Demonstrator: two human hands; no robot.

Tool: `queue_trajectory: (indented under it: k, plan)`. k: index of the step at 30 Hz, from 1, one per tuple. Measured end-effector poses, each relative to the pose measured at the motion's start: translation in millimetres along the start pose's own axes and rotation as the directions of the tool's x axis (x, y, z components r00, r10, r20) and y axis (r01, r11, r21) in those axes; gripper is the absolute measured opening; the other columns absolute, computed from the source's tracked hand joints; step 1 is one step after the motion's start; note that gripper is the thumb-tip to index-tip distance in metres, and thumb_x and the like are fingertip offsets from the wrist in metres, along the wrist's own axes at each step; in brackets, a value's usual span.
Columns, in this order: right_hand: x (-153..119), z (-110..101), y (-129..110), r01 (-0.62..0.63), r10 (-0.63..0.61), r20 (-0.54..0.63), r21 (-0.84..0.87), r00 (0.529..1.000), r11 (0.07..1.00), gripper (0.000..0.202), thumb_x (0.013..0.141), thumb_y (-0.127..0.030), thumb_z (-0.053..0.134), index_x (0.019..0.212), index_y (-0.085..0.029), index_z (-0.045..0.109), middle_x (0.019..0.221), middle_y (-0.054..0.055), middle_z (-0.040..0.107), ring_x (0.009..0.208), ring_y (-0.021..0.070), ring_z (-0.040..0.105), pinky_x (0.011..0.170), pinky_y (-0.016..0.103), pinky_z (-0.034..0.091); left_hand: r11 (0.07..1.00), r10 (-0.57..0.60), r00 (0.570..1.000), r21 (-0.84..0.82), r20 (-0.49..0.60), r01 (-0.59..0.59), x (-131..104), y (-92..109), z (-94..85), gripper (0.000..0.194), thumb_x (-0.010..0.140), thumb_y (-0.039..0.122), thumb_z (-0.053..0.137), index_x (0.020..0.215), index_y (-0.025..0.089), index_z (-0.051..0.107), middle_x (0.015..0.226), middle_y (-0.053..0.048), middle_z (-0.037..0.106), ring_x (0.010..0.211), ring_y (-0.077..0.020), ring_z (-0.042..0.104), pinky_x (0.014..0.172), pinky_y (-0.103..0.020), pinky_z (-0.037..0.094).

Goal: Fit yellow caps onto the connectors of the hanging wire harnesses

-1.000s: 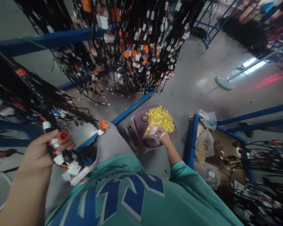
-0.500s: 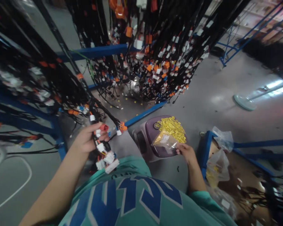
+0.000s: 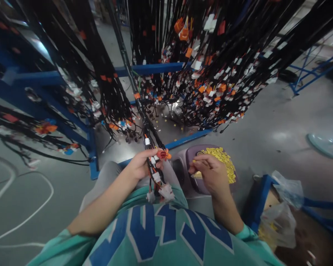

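My left hand (image 3: 143, 162) is closed round a black wire harness (image 3: 147, 127), with a red connector (image 3: 161, 154) at its fingertips and an orange one beside it. White connectors (image 3: 165, 192) dangle below that hand, over my lap. My right hand (image 3: 210, 170) is pinched on a small yellow piece (image 3: 194, 161), in front of a purple-topped stool (image 3: 192, 152). Many yellow pieces (image 3: 224, 160) lie heaped on the stool, partly hidden behind the right hand.
Dense bundles of black harnesses (image 3: 233, 74) hang ahead from a blue frame (image 3: 161, 68). At the lower right, plastic bags (image 3: 280, 221) rest by a blue-edged bin (image 3: 259, 201). A white cable (image 3: 33, 214) lies on the floor at left.
My right hand has left the clear bag and moved up and left, now pinching a small yellow piece. The view has shifted, and the harness in my left hand appears farther right.
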State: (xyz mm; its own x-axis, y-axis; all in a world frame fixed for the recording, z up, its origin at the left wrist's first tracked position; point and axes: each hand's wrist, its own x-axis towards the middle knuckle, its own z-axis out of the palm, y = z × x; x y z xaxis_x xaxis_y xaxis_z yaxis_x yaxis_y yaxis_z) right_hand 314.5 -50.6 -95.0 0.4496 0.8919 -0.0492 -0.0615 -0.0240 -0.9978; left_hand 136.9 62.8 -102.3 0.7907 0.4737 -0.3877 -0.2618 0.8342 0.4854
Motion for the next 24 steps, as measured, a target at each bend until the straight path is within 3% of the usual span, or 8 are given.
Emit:
queue_trajectory:
  k: [4, 10, 14, 19, 24]
  plan:
    - [-1, 40, -15, 0.137, -0.120, 0.185, -0.079, 0.975, 0.987, 0.012, 0.073, -0.029, 0.058, 0.073, -0.017, 0.058, 0.057, -0.002, 0.062, 0.050, 0.0097, 0.058, 0.050, 0.022, 0.048, 1.000, -0.010, 1.000, -0.001, 0.006, 0.010, -7, -6, 2.3, 0.012, 0.062, 0.022, 0.064, 0.063, 0.010, 0.061, 0.053, -0.002, 0.058, 0.040, -0.0089, 0.048, 0.049, -0.026, 0.041]
    - [-7, 62, -18, 0.363, -0.334, 0.148, -0.267, 0.931, 0.893, 0.014, 0.079, -0.030, 0.052, 0.072, -0.019, 0.056, 0.066, -0.002, 0.059, 0.059, 0.0086, 0.053, 0.057, 0.021, 0.043, 0.999, -0.036, 0.999, 0.004, -0.014, 0.036, -15, -11, 0.4, 0.012, 0.064, 0.022, 0.062, 0.067, 0.011, 0.062, 0.051, -0.003, 0.059, 0.040, -0.0107, 0.049, 0.046, -0.025, 0.039]
    - [-9, 67, -18, 0.478, -0.437, 0.194, -0.333, 0.878, 0.813, 0.015, 0.080, -0.029, 0.051, 0.070, -0.019, 0.056, 0.073, 0.000, 0.054, 0.069, 0.0104, 0.051, 0.062, 0.022, 0.041, 0.999, -0.051, 0.997, 0.004, -0.056, 0.051, -19, -12, 2.5, 0.010, 0.064, 0.021, 0.061, 0.067, 0.011, 0.062, 0.046, -0.002, 0.057, 0.039, -0.0113, 0.050, 0.045, -0.024, 0.039]
    - [-11, 71, -19, 0.482, -0.435, 0.209, -0.349, 0.876, 0.804, 0.015, 0.081, -0.029, 0.051, 0.069, -0.019, 0.055, 0.072, 0.000, 0.051, 0.068, 0.0107, 0.049, 0.061, 0.022, 0.039, 0.999, -0.048, 0.998, 0.010, -0.046, 0.049, -22, -12, 5.1, 0.009, 0.064, 0.021, 0.061, 0.066, 0.012, 0.061, 0.043, -0.003, 0.057, 0.038, -0.0116, 0.050, 0.044, -0.022, 0.039]
    - [-12, 72, -16, 0.407, -0.363, 0.192, -0.316, 0.912, 0.857, 0.017, 0.079, -0.030, 0.052, 0.068, -0.018, 0.054, 0.072, -0.001, 0.051, 0.065, 0.0097, 0.048, 0.059, 0.021, 0.039, 0.998, -0.062, 0.997, 0.030, -0.052, 0.063, -23, -12, 4.6, 0.009, 0.065, 0.021, 0.060, 0.066, 0.012, 0.061, 0.042, -0.003, 0.057, 0.039, -0.0124, 0.052, 0.043, -0.022, 0.038]
